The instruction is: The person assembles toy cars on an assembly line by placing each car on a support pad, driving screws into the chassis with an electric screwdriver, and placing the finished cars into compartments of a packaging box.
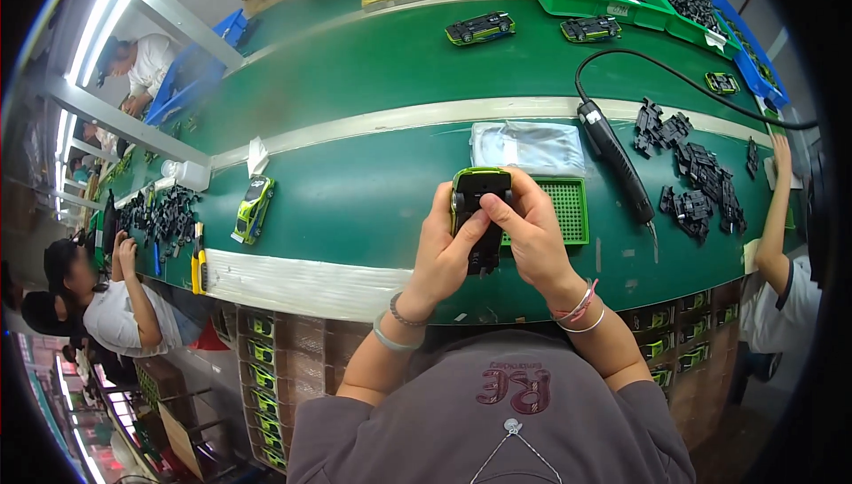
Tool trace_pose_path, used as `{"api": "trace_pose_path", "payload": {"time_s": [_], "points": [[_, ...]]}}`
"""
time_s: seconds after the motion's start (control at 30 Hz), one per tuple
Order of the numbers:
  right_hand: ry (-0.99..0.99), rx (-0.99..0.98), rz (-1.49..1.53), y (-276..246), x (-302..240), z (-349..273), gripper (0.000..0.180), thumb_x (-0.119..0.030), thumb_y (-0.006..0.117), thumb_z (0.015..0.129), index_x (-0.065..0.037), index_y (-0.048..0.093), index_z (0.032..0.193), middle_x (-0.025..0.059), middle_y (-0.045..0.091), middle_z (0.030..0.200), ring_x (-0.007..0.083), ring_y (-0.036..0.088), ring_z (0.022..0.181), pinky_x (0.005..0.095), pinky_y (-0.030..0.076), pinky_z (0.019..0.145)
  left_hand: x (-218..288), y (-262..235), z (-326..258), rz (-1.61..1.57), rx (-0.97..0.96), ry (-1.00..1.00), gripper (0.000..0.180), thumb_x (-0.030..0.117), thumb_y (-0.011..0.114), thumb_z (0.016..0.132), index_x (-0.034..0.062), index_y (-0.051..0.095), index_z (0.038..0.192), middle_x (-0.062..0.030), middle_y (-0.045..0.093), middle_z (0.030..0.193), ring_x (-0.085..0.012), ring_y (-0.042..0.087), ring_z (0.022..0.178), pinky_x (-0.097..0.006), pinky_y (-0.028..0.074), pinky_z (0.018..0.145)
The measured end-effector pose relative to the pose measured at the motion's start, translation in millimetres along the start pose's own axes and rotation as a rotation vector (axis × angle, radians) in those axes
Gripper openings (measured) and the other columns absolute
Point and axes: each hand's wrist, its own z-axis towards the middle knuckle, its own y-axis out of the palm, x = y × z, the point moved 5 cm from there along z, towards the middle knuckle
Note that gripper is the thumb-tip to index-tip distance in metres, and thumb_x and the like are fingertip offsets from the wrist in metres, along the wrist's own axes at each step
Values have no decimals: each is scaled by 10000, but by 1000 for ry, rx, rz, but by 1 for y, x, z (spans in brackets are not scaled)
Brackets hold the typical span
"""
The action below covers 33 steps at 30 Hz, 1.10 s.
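Note:
Between both hands is a green toy car (482, 183), its black underside turned up toward me. My left hand (441, 243) wraps round its left side, and my right hand (536, 237) grips the right. Both thumbs press on the black chassis, close to each other. The fingers beneath the car are hidden. Just beyond and right of the car lies a green perforated tray (570, 211), partly covered by my right hand. A clear plastic bag (530, 147) lies behind it. A black electric screwdriver (616, 159) rests to the right, its tip pointing toward me.
Black chassis parts (701, 175) are heaped at right. Another green toy car (255, 210) and a yellow cutter knife (199, 262) are at left. Toy cars (480, 28) lie upside down on the far belt, before green bins (612, 10) of wheels. Co-workers sit left, right and opposite.

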Motion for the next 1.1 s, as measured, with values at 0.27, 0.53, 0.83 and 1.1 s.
{"api": "trace_pose_path", "payload": {"time_s": [0.27, 0.53, 0.83, 1.1], "points": [[-32, 105, -44, -1, 6, -1, 316, -121, 562, 874, 29, 498, 1145, 65, 584, 1006, 108, 537, 909, 253, 438, 799, -4, 3, 3, -20, 23, 0, 238, 144, 513, 915, 8, 461, 1104, -44, 557, 952, -76, 523, 830, -218, 451, 714], [-530, 113, -793, 3, -15, -23, 426, -149, 552, 857, 55, 475, 1223, 194, 454, 1268, 362, 412, 1202, 408, 340, 988, -3, 2, 2, -264, 133, -78, 313, 106, 502, 897, 34, 400, 1183, -63, 541, 1042, -111, 551, 901, -242, 468, 769], [-730, 64, -935, -10, -46, -17, 342, -188, 633, 791, 12, 570, 1062, 169, 476, 1240, 368, 439, 1177, 437, 309, 1008, -2, 1, -2, -334, 68, -204, 329, 101, 527, 875, 46, 395, 1172, -58, 544, 1009, -113, 560, 891, -241, 485, 749], [-832, 21, -828, -31, -48, -36, 565, -501, 488, 845, -35, 469, 1165, 96, 649, 915, 332, 487, 1146, 499, 164, 1056, -11, -2, 1, -341, 46, -280, 450, 72, 482, 809, 40, 355, 1239, -150, 583, 992, -223, 622, 812, -316, 536, 691]]}}
